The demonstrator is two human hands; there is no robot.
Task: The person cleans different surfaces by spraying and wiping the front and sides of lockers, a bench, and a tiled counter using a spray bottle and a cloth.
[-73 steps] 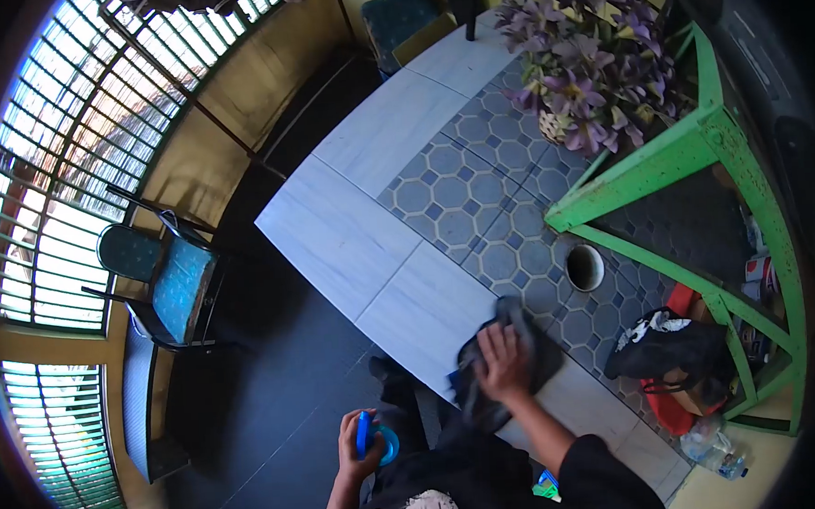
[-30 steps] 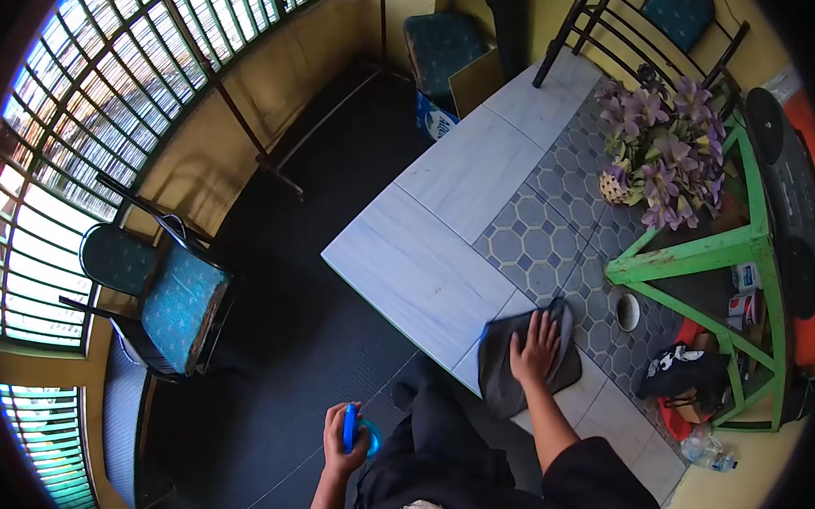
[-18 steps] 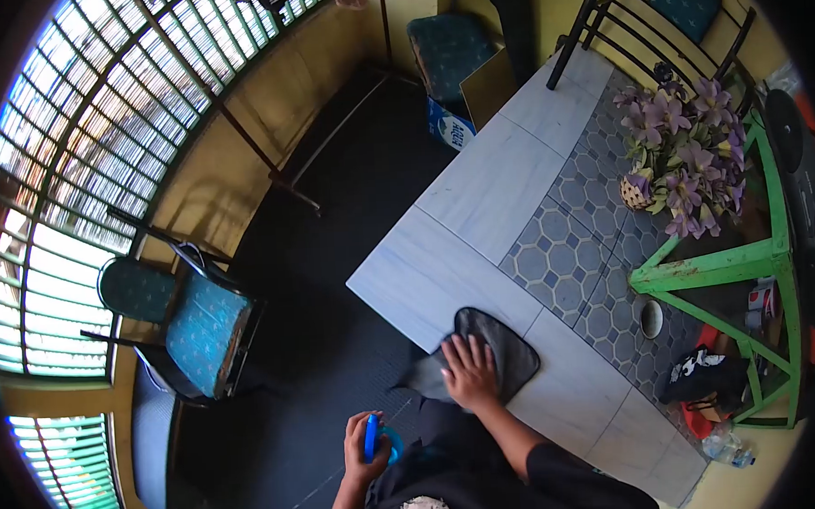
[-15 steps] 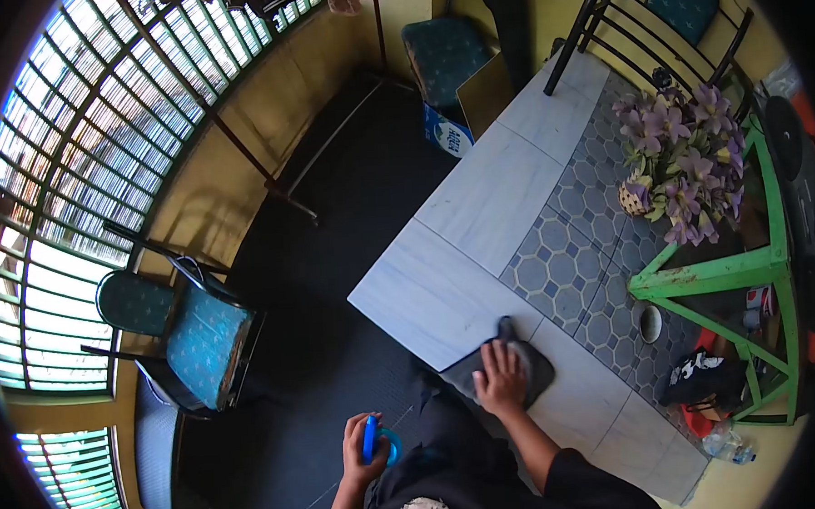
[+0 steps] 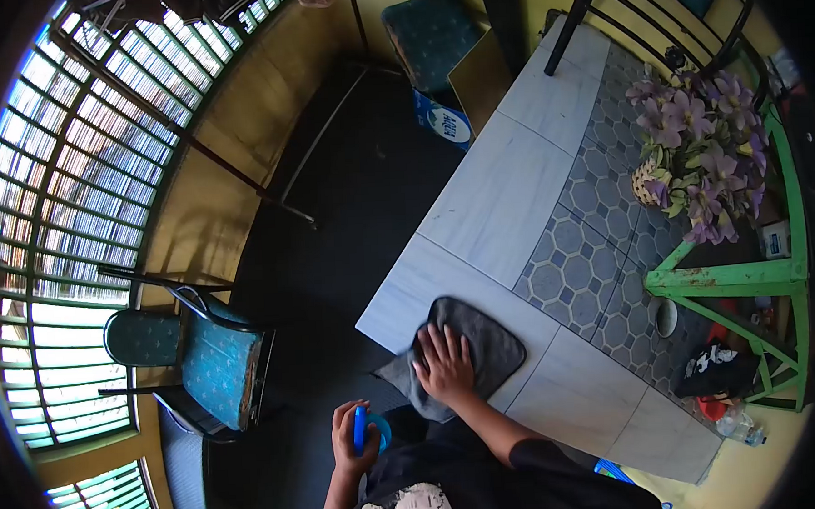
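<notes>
My right hand (image 5: 445, 364) lies flat with fingers spread on a dark grey cloth (image 5: 491, 342), pressing it to the white tiled tabletop (image 5: 491, 196). One corner of the cloth hangs past the table's near left edge. Off that edge, to the left, my left hand (image 5: 352, 439) is closed around what looks like a blue spray bottle (image 5: 361, 429). Its upper part is solid blue and a clear blue rounded part shows beside it. My fingers and palm hide some of it.
A basket of purple artificial flowers (image 5: 694, 151) stands on the patterned tiles, near a green frame (image 5: 736, 275) and a white cup (image 5: 666, 318). An upturned black-framed chair (image 5: 634, 17) rests at the table's far end. Blue-cushioned chairs (image 5: 219, 363) stand at left.
My right hand has slid left across the table with the cloth, which now lies more spread out. My left hand keeps its hold on the blue bottle. The view has shifted slightly.
</notes>
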